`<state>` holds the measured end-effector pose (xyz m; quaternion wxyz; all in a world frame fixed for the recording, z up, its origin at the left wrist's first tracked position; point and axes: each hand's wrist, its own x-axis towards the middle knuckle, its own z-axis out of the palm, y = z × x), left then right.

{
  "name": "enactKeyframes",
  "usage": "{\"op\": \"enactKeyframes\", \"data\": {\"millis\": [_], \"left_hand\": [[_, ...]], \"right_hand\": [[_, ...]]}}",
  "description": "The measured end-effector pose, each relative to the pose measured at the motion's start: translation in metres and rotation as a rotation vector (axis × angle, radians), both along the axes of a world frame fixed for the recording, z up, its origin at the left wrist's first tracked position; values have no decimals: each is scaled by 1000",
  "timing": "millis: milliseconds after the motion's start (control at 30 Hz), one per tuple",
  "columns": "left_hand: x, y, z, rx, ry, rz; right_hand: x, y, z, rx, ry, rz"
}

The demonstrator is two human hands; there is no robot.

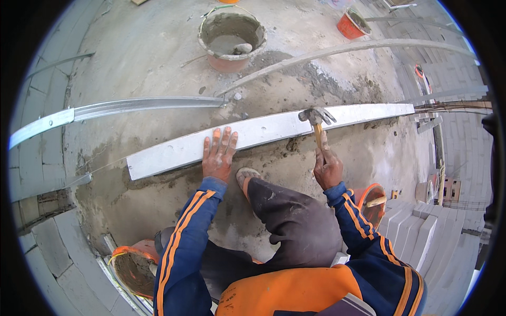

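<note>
The left hand (216,158) lies palm down, its fingers (216,138) extended with narrow gaps between them, resting on the top face of a long white block strip (176,150). The strip runs beneath these fingers and away to both sides; its left end lies beyond them to the left. The right hand (328,169) has its fingers wrapped round the lower handle of a claw hammer (317,126), one finger reaching up along the wood. Just ahead of those fingers, the hammer's head sits over the strip; whether metal and strip touch cannot be told. Ahead of the left fingers, well apart, stands a mortar bucket (229,65); nearer, a metal channel (153,105) stretches leftward. Close behind the left fingers, to their right, is a sandalled foot (244,176).
</note>
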<state>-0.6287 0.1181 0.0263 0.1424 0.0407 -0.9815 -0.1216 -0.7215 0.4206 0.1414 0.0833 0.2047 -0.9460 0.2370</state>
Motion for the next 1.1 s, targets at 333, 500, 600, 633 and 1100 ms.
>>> {"op": "enactKeyframes", "data": {"millis": [333, 500, 600, 633, 1100], "left_hand": [[0, -1, 2, -20, -53, -39], [6, -6, 14, 62, -108, -58], [27, -18, 21, 245, 22, -20], [35, -24, 21, 279, 173, 62], [66, -85, -45, 1730, 624, 1224]], "right_hand": [[-4, -1, 6, 123, -124, -92], [7, -27, 13, 220, -117, 39], [12, -50, 36, 260, -271, 66], [9, -68, 40, 217, -140, 250], [105, -507, 108, 728, 290, 1423]]}}
